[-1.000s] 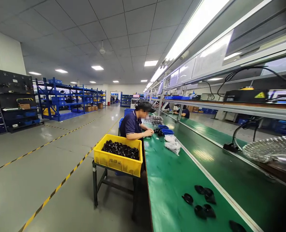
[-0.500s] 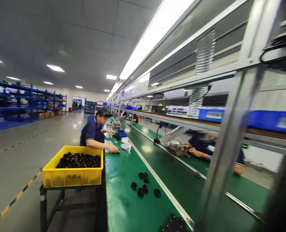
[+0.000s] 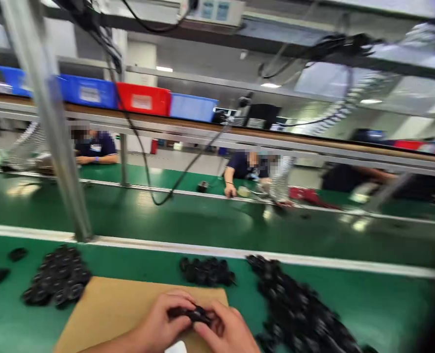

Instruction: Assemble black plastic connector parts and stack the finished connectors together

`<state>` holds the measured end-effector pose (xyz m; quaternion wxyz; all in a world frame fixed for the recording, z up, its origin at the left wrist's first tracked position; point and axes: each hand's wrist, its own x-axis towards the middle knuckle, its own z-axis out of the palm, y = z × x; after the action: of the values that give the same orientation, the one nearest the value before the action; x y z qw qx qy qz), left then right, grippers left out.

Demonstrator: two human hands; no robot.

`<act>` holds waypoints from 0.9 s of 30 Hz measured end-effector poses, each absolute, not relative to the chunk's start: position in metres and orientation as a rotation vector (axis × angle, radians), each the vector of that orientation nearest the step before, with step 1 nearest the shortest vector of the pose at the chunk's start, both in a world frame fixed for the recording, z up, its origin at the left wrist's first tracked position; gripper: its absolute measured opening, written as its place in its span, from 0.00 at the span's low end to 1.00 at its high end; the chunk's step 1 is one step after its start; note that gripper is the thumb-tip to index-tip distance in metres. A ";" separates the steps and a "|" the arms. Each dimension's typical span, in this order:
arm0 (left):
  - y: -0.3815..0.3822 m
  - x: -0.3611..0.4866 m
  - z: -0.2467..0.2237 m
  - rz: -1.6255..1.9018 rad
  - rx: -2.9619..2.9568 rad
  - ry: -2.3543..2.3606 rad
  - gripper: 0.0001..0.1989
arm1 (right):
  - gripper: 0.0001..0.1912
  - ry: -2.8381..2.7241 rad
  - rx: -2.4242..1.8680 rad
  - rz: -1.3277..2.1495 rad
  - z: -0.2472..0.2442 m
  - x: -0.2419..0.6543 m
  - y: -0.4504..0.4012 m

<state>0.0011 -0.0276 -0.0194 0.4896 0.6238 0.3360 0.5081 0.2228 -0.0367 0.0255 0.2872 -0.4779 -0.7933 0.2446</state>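
Note:
My left hand (image 3: 162,321) and my right hand (image 3: 226,326) meet at the bottom middle of the head view, fingers closed round a small black part (image 3: 195,314). The part is blurred, so I cannot tell whether it is one piece or two. Both hands are over a brown cardboard sheet (image 3: 117,304) on the green bench. A small white piece (image 3: 176,347) shows below the hands. Black parts lie in a pile (image 3: 59,277) left of the sheet, a small group (image 3: 207,271) behind it and a large heap (image 3: 301,309) to the right.
A metal post (image 3: 51,122) rises at the left beyond the bench. A shelf across the view holds blue bins (image 3: 88,92) and a red bin (image 3: 143,99). A black cable (image 3: 147,181) hangs below it. Other people (image 3: 244,166) sit at the far green bench.
The view has swung right and down from the aisle and the yellow bin to the bench in front. Both my hands, the black part between them and the cardboard are now in view.

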 end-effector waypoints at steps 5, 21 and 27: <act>-0.025 -0.006 -0.039 1.049 1.570 0.978 0.23 | 0.08 -1.974 -1.394 0.879 0.038 0.217 -0.044; -0.101 -0.031 0.048 0.027 2.052 1.337 0.64 | 0.11 -1.999 -1.461 0.655 0.051 0.256 -0.018; -0.081 -0.007 0.009 0.530 2.068 1.210 0.50 | 0.15 -2.023 -1.410 0.587 0.047 0.265 -0.015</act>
<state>-0.0070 -0.0809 0.0085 0.3371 0.7933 0.4644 0.2033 0.2653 -0.0149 0.0469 0.2988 -0.5309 -0.7616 0.2210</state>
